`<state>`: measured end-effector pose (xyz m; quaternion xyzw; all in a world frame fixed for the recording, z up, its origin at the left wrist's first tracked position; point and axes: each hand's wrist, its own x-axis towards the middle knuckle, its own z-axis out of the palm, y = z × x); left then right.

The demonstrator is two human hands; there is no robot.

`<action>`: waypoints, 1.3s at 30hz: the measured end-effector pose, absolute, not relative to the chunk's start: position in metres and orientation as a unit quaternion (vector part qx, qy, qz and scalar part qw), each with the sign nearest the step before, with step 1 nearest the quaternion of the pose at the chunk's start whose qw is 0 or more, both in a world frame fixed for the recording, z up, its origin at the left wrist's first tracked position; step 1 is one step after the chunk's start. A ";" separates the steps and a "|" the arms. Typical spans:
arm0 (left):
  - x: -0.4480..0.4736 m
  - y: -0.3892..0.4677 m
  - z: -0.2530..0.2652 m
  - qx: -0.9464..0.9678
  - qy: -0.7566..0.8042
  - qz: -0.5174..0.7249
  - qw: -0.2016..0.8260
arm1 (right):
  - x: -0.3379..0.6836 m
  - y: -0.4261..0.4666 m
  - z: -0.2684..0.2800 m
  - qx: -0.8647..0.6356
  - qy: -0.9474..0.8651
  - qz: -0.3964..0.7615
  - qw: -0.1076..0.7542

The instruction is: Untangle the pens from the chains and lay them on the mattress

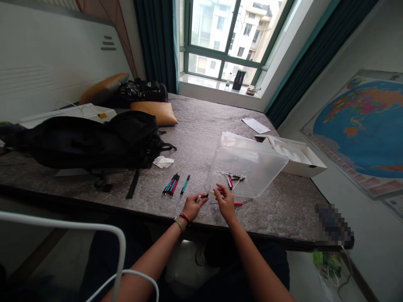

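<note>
My left hand (192,207) is closed on a pen part (199,198), white with a black end, just above the front edge of the grey quilted surface. Close on its right is my right hand (224,201), its thumb and forefinger drawn together near the pen part's tip; what they hold, if anything, is too small to make out. Several blue and red pens (171,185) lie in a bunch left of my hands, with a single blue pen (185,186) beside them. Beyond my right hand, loose pen parts (232,179) show at the clear plastic box (267,167).
A red pen piece (238,204) and small metal springs (248,201) lie by the box's near edge. A white carton (302,161) stands right of it. At left are a black backpack (94,140), crumpled tissue (163,162) and black strap (132,184). A white tube (94,227) crosses the lower left.
</note>
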<state>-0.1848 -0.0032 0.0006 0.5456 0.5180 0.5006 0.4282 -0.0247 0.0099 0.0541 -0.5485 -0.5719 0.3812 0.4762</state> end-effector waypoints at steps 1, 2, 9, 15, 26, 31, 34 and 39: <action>-0.185 -0.002 0.002 0.541 0.516 0.503 0.434 | -0.025 0.009 0.053 -0.546 -0.577 0.386 0.467; -0.185 -0.002 0.004 0.539 0.512 0.504 0.439 | -0.027 0.007 0.054 -0.543 -0.584 0.392 0.459; -0.189 -0.024 0.060 0.583 0.474 0.511 0.417 | -0.034 -0.028 0.099 -0.447 -0.667 0.379 0.460; -0.201 -0.050 0.118 0.655 0.407 0.524 0.362 | -0.031 -0.063 0.151 -0.389 -0.722 0.321 0.475; -0.203 -0.061 0.134 0.690 0.394 0.519 0.315 | -0.028 -0.074 0.164 -0.391 -0.731 0.299 0.472; -0.197 -0.063 0.134 0.690 0.406 0.519 0.298 | -0.028 -0.075 0.165 -0.416 -0.721 0.293 0.470; -0.198 -0.063 0.131 0.684 0.427 0.509 0.301 | -0.025 -0.072 0.162 -0.432 -0.709 0.291 0.476; -0.206 -0.054 0.105 0.693 0.475 0.449 0.305 | -0.010 -0.049 0.126 -0.456 -0.726 0.290 0.426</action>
